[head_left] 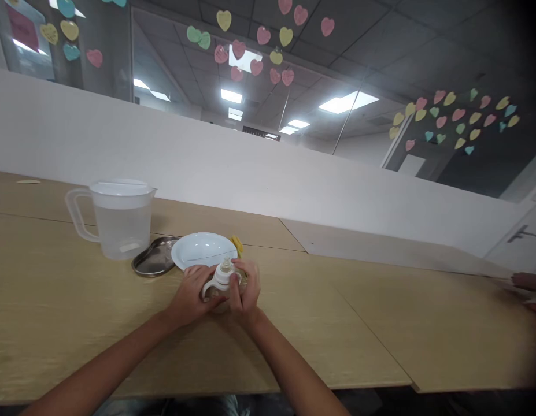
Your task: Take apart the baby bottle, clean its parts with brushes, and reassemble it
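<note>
A baby bottle with a white collar, a curved side handle and a clear nipple on top stands upright in front of me, between both hands. My left hand is closed around its left side, by the handle. On the other side, my right hand has its fingers bent against the collar and body. Much of the bottle's lower part is hidden by my fingers. Just behind it lies a white bowl, and a yellow object, whose kind I cannot make out, shows at the bowl's right edge.
A lidded clear plastic pitcher with liquid inside stands at the left. Between pitcher and bowl lies a metal kidney dish. Another person's hand shows at the right edge of the wooden table. A white wall runs behind.
</note>
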Tool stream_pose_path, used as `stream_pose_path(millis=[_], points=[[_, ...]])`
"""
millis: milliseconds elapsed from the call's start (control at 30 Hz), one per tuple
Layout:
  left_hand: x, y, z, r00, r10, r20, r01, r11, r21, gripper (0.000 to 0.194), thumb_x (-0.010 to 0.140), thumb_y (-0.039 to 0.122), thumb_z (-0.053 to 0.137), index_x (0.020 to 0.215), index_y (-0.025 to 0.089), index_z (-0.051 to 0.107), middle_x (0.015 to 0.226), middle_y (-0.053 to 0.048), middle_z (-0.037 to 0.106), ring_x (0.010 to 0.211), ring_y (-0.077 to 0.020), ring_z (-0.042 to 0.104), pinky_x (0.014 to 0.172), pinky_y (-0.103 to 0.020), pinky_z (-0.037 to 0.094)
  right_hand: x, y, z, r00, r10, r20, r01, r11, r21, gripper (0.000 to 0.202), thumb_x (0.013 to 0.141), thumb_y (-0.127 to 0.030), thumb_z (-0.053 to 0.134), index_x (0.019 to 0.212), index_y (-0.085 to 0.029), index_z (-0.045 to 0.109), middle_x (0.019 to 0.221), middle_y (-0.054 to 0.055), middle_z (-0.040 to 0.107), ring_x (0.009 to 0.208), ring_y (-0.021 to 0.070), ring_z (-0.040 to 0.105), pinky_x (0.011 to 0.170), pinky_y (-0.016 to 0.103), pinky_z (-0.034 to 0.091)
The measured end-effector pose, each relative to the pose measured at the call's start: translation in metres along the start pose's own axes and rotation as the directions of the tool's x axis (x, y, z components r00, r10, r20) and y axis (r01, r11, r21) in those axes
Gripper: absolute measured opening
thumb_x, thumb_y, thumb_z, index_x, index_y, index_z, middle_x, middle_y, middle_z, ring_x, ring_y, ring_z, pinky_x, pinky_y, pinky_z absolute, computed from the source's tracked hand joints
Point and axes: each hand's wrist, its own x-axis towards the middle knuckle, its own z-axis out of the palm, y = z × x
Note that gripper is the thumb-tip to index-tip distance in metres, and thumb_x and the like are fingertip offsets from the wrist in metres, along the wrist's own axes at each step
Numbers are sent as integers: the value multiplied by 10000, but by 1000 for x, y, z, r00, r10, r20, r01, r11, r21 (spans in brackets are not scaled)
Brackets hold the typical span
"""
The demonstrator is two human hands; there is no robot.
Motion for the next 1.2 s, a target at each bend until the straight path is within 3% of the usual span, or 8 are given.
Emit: stream_pose_path(millis=[100,233,333,533,733,900,1033,1200], points=[[-1,0,0,1000,14,5,-14,1000,6,561,792,486,569,1248,185,443,1019,-81,615,956,-251,539,837,-394,391,1,1,2,991,124,51,-126,991,41,276,832,-191,438,1108,-184,454,1001,97,564,935,204,562,809,391,477],[-3,-3,4,996,-29,-86,28,1000,-14,659,752,479,603,1282,156,382,1016,-88,615,957,-248,551,861,-398,406,4,0,5,994,87,68,-85,996,-31,278,784,-235,498,1051,-187,440,929,72,537,836,189,544,727,356,487],[-4,-3,6,992,-47,-121,43,999,-30,512,741,464,606,1133,161,476,987,-87,615,929,-243,558,826,-385,428,3,0,6,999,47,11,-46,996,-70,230,757,-231,548,953,-203,431,857,42,498,791,182,524,689,346,478],[-1,1,0,999,-40,-31,39,999,-24,503,778,470,569,1185,187,485,998,-82,618,917,-247,557,814,-390,417,-3,2,1,994,-110,1,110,994,-7,206,753,-147,492,945,-211,460,834,52,505,773,193,539,649,354,479],[-4,-3,2,995,-53,-89,47,997,-69,500,749,466,586,1135,164,485,1001,-86,609,935,-248,552,824,-397,426,-5,4,1,949,-304,85,303,953,17,301,717,-113,498,1001,-214,482,880,70,533,766,192,561,629,350,500],[-4,-2,3,995,-48,-84,46,999,-29,454,746,450,611,1084,177,481,988,-79,611,920,-237,554,815,-383,423,-1,4,2,999,-30,-19,30,1000,-7,263,790,-160,475,1049,-202,470,986,99,538,942,226,553,791,428,486],[-3,0,1,997,-36,-66,34,999,-28,475,742,463,619,1098,185,473,1005,-87,608,941,-248,551,829,-392,419,1,5,5,967,226,120,-240,963,119,309,829,-228,445,1134,-179,433,1079,115,541,954,204,566,813,390,494],[-4,-1,3,996,-46,-77,43,998,-42,519,737,409,621,1164,176,440,1032,-97,594,966,-260,544,850,-411,420,0,4,10,959,262,110,-269,961,58,338,773,-249,519,1097,-185,450,962,72,563,866,184,570,773,354,502]])
